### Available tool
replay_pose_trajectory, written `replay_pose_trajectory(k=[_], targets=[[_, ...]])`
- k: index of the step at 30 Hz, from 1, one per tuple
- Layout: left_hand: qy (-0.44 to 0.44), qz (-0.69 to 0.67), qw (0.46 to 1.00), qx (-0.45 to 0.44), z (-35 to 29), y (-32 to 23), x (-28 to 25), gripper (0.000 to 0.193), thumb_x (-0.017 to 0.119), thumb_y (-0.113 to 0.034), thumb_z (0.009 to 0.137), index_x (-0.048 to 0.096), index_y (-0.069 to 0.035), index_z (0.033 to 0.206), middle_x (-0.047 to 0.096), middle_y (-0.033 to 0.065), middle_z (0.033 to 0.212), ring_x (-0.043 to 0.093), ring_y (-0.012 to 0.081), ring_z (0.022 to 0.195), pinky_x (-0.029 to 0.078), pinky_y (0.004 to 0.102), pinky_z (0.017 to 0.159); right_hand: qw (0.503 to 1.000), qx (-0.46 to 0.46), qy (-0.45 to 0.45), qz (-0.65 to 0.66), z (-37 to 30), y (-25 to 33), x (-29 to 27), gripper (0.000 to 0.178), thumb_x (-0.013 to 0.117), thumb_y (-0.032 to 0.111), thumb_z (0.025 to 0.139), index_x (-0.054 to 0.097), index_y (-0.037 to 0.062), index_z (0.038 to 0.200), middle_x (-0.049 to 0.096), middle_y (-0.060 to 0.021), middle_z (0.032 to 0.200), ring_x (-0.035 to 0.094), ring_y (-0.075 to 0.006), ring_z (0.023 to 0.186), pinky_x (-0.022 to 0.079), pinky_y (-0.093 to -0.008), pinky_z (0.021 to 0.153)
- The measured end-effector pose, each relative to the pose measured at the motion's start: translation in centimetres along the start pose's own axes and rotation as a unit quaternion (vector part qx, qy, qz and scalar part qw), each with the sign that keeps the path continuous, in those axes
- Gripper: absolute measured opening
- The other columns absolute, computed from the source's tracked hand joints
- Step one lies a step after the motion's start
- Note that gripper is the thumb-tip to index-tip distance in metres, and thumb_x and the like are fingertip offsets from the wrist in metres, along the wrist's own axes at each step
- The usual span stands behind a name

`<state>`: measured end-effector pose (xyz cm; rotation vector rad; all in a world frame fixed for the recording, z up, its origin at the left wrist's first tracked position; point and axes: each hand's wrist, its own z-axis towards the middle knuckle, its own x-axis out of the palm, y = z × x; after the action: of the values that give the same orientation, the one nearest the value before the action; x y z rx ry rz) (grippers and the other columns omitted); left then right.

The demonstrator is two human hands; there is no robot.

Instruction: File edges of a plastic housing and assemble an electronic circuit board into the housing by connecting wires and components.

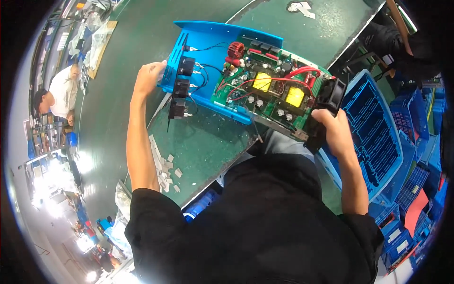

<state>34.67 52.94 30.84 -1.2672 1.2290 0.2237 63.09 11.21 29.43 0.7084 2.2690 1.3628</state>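
My left hand [150, 76] is closed on the left end of a blue metal casing [208, 40], beside a black end panel [181, 90] with several black sockets wired to the board. A green circuit board [250, 97] lies partly in the casing and sticks out to the right. It carries a red-wound coil [235, 49], yellow-wrapped transformers [263, 82] and red wires. At the board's right end is a black fan [336, 93]. My right hand [335, 130] grips that end, thumb on top near the fan; its other fingers are mostly hidden.
Under the casing is a green worktable [213, 142], with white scraps [165, 163] near its front edge. A blue crate [373, 128] stands at my right, more blue bins [406, 109] beyond. One person [61, 92] is at far left, another [385, 38] at upper right.
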Motion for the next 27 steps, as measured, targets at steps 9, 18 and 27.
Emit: replay_pose_trajectory(k=[9, 18, 27], targets=[[0.054, -0.072, 0.996, 0.012, -3.9, -1.6, 5.0, 0.052, 0.044, -0.041, 0.095, 0.073, 0.002, 0.098, 0.072, 0.0084, 0.084, 0.062, 0.0159, 0.072, 0.045, 0.0287, 0.07, 0.98, -0.001, 0.009, -0.199, 0.3, 0.6, -1.2, 0.037, 0.063, 0.033, 0.082, 0.066, -0.0045, 0.083, 0.06, -0.0055, 0.068, 0.055, -0.0136, 0.063, 0.043, -0.031, 0.06], [0.075, -0.33, 0.939, -0.059, -4.5, -2.4, 4.2, 0.073, 0.031, -0.064, 0.098, 0.069, -0.002, 0.103, 0.072, 0.0104, 0.086, 0.065, 0.0171, 0.074, 0.052, 0.0304, 0.069, 0.951, -0.126, -0.046, -0.277, 0.5, 3.2, 2.8, 0.06, 0.065, 0.039, 0.086, 0.055, -0.0109, 0.119, 0.069, -0.0232, 0.095, 0.07, -0.0319, 0.089, 0.053, -0.036, 0.08], [0.055, -0.39, 0.907, -0.151, -7.4, -6.0, 3.8, 0.072, 0.038, -0.076, 0.091, 0.06, -0.008, 0.088, 0.063, 0.0094, 0.07, 0.064, 0.0203, 0.057, 0.053, 0.0296, 0.05, 0.945, -0.111, -0.073, -0.299, -1.4, 1.9, 4.0, 0.095, 0.056, 0.051, 0.092, 0.016, -0.0181, 0.143, 0.065, -0.034, 0.109, 0.064, -0.0447, 0.108, 0.048, -0.0406, 0.095]])
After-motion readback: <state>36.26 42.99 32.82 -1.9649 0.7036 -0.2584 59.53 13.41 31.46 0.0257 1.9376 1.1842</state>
